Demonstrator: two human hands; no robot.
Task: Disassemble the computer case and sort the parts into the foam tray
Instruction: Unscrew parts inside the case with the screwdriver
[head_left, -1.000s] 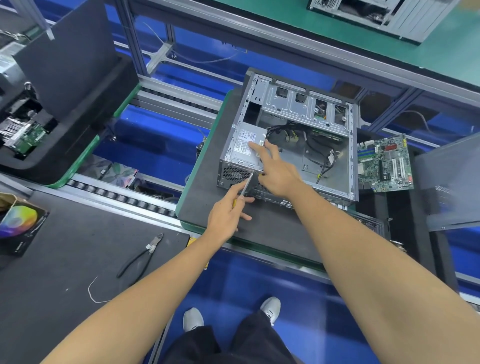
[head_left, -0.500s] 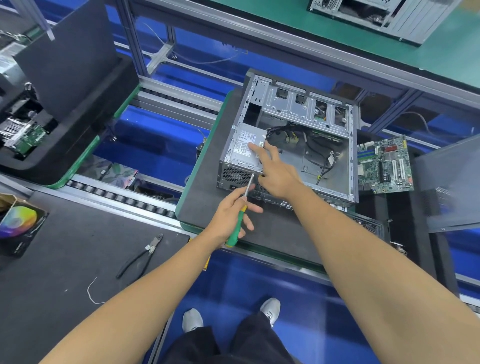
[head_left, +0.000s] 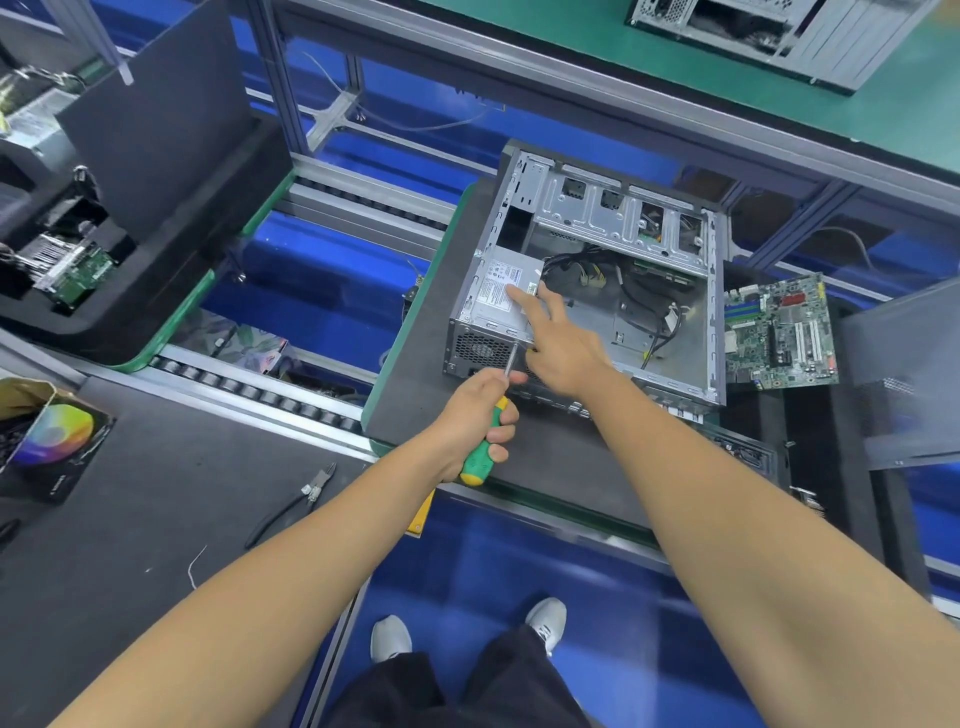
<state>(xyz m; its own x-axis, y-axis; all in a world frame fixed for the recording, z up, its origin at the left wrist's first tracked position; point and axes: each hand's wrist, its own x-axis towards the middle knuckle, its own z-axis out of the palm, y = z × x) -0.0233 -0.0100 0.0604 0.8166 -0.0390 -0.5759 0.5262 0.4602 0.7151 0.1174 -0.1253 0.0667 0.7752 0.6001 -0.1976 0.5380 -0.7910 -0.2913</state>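
Case: lies open side up on the dark pad on the bench; long axis runs from you toward the far rail, grilled rear panel facing you.
PSU: sits in the case's near-left corner, label up, cables trailing right into the bay.
Handling: the PSU is likely dense and rigid; lift it by the metal body, not the cables. Expect sharp sheet-metal edges on the case.
Right hand: fingers extended, forefinger resting on the PSU label.
Left hand: wrapped round the screwdriver, tip at the rear panel below the PSU.
Board: already out, just right of the case.
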